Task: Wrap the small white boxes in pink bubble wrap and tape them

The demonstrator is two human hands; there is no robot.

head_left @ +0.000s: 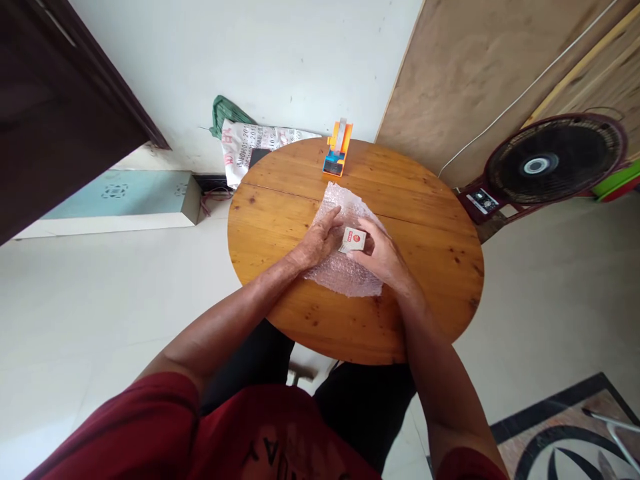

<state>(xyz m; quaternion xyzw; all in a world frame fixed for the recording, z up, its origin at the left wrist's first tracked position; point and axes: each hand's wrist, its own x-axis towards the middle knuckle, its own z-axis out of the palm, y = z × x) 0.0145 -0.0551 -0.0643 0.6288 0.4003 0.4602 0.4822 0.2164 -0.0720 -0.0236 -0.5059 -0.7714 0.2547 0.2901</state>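
Note:
A small white box (353, 239) with red print is on a sheet of bubble wrap (345, 281), near the middle of the round wooden table. My right hand (381, 252) curls around the box's right side, thumb at its near edge and fingers at its far edge. Just left of the box, my left hand (320, 240) rests on the bubble wrap with its fingers extended and apart from each other. It holds nothing that I can see.
On the far side of the round table (430, 267) stands an orange and blue tape dispenser (338, 150). A printed sack (245, 150) leans by the wall behind. At right is a dark fan (555, 160); a long pale box (120, 200) lies on the floor at left.

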